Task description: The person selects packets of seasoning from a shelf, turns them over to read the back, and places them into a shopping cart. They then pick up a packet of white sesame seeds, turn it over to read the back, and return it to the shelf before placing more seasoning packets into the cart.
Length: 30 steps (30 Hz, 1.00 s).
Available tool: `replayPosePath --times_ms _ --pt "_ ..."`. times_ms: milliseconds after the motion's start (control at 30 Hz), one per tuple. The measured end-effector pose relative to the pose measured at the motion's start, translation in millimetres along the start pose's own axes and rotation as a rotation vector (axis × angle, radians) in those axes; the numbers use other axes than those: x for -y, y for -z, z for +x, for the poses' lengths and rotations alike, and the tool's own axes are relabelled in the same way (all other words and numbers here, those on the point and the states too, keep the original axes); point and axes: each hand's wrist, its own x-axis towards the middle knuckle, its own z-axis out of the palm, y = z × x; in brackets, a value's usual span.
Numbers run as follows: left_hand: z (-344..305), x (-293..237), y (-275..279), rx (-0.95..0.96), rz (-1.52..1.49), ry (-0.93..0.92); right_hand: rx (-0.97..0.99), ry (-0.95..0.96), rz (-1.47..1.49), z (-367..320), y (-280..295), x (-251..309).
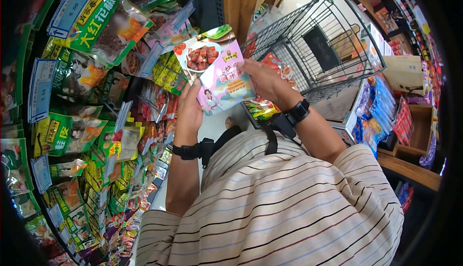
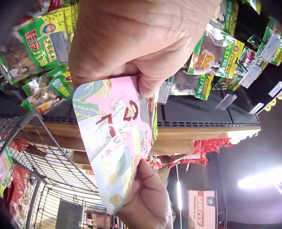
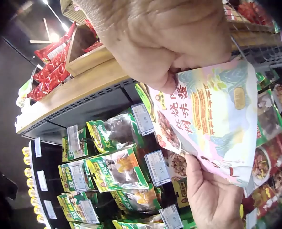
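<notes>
A pink and white sauce packet (image 1: 217,73) with a picture of red braised meat is held up in front of the shelf by both hands. My left hand (image 1: 189,109) grips its lower left edge. My right hand (image 1: 263,79) grips its right edge. In the left wrist view the packet (image 2: 117,143) shows a drawn figure in white and red, pinched by the left hand (image 2: 145,43), with the right hand (image 2: 145,200) below. In the right wrist view the packet (image 3: 212,119) shows red Chinese characters, held by the right hand (image 3: 174,38) above and the left hand (image 3: 212,195) below.
Green spice packets (image 1: 96,25) with blue price tags (image 1: 41,90) hang in rows on the shelf at left. A metal shopping cart (image 1: 318,39) holding a colourful packet (image 1: 263,107) stands at right. Beyond it are cardboard boxes (image 1: 405,73) and shelves of red and blue goods.
</notes>
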Motion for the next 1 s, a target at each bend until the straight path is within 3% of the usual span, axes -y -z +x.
replayPosePath --times_ms 533,767,867,1000 --pt "3.5 3.2 9.9 -0.077 0.016 -0.019 0.015 -0.014 0.016 14.9 2.3 -10.8" --pt "17.4 0.0 20.1 -0.144 0.068 -0.084 -0.091 -0.044 -0.201 23.1 0.5 -12.6" --pt "24.3 -12.4 24.7 -0.177 0.128 -0.088 -0.010 0.052 -0.148 25.2 5.5 -18.6" --pt "41.3 -17.8 32.7 -0.175 0.216 -0.162 -0.053 0.101 -0.215 22.1 17.6 -22.2"
